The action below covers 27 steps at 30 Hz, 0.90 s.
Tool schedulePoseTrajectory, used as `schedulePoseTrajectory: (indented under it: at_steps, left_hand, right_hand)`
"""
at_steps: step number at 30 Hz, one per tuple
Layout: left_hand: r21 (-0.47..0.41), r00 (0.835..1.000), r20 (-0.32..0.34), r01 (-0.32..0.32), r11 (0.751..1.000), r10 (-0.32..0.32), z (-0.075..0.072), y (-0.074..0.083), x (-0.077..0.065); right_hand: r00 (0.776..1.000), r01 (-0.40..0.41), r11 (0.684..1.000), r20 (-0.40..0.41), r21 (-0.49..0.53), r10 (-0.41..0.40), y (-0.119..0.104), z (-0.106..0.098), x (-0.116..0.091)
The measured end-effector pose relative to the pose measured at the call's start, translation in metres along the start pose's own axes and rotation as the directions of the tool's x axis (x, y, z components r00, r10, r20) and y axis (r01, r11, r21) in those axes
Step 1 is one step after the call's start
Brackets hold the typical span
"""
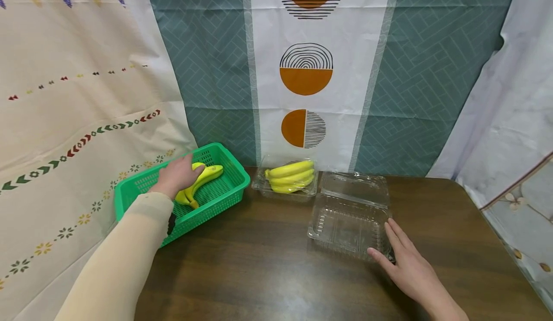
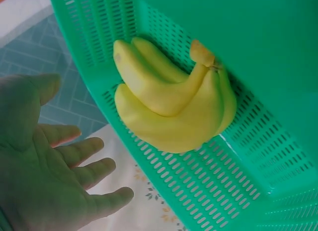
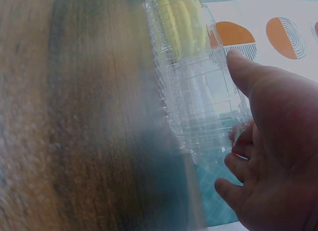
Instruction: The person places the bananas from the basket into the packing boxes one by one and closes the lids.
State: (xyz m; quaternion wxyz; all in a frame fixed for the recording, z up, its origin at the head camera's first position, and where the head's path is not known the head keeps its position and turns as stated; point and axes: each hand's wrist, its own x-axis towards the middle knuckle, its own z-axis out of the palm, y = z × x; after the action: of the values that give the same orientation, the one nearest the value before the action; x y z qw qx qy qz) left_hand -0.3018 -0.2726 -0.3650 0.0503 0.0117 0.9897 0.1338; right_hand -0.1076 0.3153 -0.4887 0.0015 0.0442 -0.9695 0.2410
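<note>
Over the green plastic basket [image 1: 235, 194], my left hand [image 1: 178, 174] reaches in above a bunch of bananas [image 2: 171, 114]. Its fingers are spread and apart from the fruit in the left wrist view, where the bunch lies with its stem toward one basket wall. My right hand [image 1: 408, 266] is at the right side of an empty clear plastic clamshell box [image 1: 345, 222], thumb and fingers extended along its edge. The box lies with its lid [image 1: 356, 189] folded back toward the curtain. In the right wrist view, the thumb [image 3: 243, 72] overlaps the box's side.
A second clear box [image 1: 313, 194] holding a bunch of bananas [image 1: 291, 177] stands at the back of the brown wooden table [image 1: 242, 273], between basket and open box. A patterned curtain [image 1: 220, 81] hangs right behind them. Cream cloth [image 1: 86, 167] borders the basket's left side.
</note>
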Motion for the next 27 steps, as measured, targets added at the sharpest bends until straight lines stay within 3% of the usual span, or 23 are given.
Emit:
schedulePoseTrajectory:
  at_steps: [11, 22, 27]
  left_hand:
    - [-0.005, 0.999, 0.039, 0.023, 1.0, -0.022, 0.005, -0.01, 0.006]
    - [-0.002, 0.996, 0.082, 0.022, 1.0, -0.022, -0.007, -0.003, 0.006]
    - [0.023, 0.994, 0.105, 0.03, 0.999, -0.032, -0.01, -0.009, 0.009]
  right_hand:
    - [1.0, 0.0, 1.0, -0.006, 0.004, 0.0, 0.001, 0.0, 0.001]
    - [1.0, -0.006, 1.0, -0.006, 0.004, 0.006, 0.001, -0.001, 0.0]
    - [1.0, 0.001, 1.0, -0.005, 0.006, -0.001, 0.001, -0.001, 0.0]
